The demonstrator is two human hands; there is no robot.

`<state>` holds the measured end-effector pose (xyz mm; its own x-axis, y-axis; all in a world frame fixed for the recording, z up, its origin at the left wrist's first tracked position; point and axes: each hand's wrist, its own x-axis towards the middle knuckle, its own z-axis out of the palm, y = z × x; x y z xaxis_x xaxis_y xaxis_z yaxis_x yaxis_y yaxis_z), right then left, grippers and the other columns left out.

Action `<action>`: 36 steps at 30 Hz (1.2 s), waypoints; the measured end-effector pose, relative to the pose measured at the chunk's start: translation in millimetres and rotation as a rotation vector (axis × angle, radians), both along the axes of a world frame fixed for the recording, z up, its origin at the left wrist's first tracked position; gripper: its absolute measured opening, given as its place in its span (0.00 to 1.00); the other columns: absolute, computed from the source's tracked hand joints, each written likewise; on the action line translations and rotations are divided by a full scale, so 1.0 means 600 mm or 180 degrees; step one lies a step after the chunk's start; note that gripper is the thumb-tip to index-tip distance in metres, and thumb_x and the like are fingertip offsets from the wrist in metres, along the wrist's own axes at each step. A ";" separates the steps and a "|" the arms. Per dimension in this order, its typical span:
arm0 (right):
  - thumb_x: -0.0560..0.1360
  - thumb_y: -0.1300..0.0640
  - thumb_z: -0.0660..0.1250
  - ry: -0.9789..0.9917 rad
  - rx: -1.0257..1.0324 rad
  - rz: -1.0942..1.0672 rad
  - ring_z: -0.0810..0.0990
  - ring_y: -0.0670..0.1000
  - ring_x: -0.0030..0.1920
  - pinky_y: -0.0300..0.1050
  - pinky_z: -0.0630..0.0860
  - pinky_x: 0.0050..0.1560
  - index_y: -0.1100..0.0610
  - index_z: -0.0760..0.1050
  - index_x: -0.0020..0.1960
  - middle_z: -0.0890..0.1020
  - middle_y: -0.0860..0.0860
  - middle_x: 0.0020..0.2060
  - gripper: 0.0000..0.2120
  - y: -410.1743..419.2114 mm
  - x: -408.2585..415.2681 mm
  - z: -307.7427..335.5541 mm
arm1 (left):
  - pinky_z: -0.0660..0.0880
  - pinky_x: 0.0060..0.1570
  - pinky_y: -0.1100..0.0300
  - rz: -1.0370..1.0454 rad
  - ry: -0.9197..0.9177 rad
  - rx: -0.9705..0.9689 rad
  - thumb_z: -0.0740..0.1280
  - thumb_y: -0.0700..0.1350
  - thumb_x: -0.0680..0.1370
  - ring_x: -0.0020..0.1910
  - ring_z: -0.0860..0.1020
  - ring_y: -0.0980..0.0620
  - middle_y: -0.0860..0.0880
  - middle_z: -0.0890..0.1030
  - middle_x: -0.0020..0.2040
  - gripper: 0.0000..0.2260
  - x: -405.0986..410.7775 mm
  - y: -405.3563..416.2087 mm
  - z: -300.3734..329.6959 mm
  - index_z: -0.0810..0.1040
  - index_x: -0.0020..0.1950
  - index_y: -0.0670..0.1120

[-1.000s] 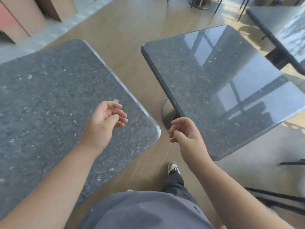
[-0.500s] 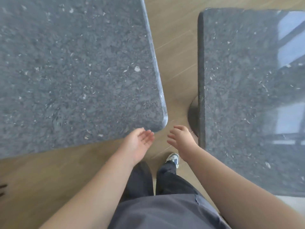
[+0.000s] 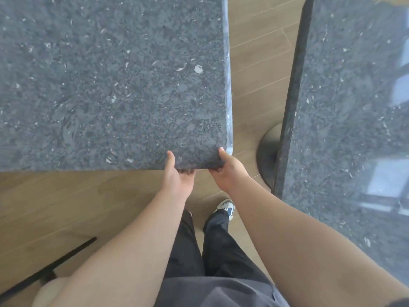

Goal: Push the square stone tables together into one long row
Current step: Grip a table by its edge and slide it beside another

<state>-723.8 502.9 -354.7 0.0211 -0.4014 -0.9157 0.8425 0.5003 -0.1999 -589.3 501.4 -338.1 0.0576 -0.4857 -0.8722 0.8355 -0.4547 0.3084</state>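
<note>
Two dark grey speckled stone tables fill the view. The left table [image 3: 110,85] has its near right corner just in front of me. My left hand [image 3: 178,177] grips its near edge, thumb on top, fingers curled under. My right hand [image 3: 230,171] grips the same edge at the rounded corner, thumb on top. The right table [image 3: 354,129] stands apart across a gap of wooden floor, its left edge running almost parallel to the left table's right edge. Its round dark base [image 3: 266,156] shows below it.
Wooden plank floor [image 3: 254,63] shows in the gap between the tables and around my legs. My shoe [image 3: 225,207] stands near the right table's base. A thin black bar [image 3: 51,267] lies low at the left, beside a pale rounded object [image 3: 48,293].
Both hands have gone from hanging free near the corner to gripping the left table's near edge. The view has closed in on the corner and the tables look nearer to parallel.
</note>
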 end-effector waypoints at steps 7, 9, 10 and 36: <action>0.79 0.55 0.69 0.0127 -0.0076 0.0173 0.80 0.54 0.52 0.49 0.77 0.58 0.62 0.66 0.72 0.78 0.57 0.59 0.26 0.004 -0.008 -0.005 | 0.68 0.71 0.42 -0.0128 -0.0020 0.0006 0.67 0.48 0.81 0.65 0.76 0.42 0.41 0.77 0.64 0.13 0.036 -0.002 -0.019 0.74 0.63 0.44; 0.79 0.55 0.69 0.0118 -0.0104 0.0200 0.79 0.55 0.57 0.49 0.77 0.60 0.63 0.64 0.74 0.77 0.57 0.62 0.28 0.005 -0.008 -0.006 | 0.69 0.71 0.42 -0.0208 -0.0058 -0.0064 0.66 0.48 0.82 0.66 0.75 0.41 0.40 0.77 0.64 0.14 0.037 -0.003 -0.016 0.73 0.65 0.43; 0.79 0.55 0.69 0.0117 -0.0107 0.0200 0.78 0.57 0.62 0.49 0.76 0.62 0.63 0.64 0.74 0.76 0.58 0.65 0.28 0.006 -0.008 -0.006 | 0.69 0.71 0.42 -0.0246 -0.0100 -0.0097 0.65 0.48 0.83 0.66 0.75 0.42 0.41 0.77 0.65 0.15 0.036 -0.004 -0.010 0.72 0.66 0.42; 0.81 0.63 0.64 -0.0567 0.0116 0.0304 0.77 0.60 0.60 0.54 0.75 0.59 0.64 0.69 0.66 0.79 0.61 0.59 0.14 0.168 0.089 0.028 | 0.70 0.70 0.42 -0.0459 -0.0189 0.0515 0.64 0.49 0.83 0.64 0.77 0.40 0.39 0.79 0.63 0.16 0.161 0.119 0.009 0.74 0.64 0.38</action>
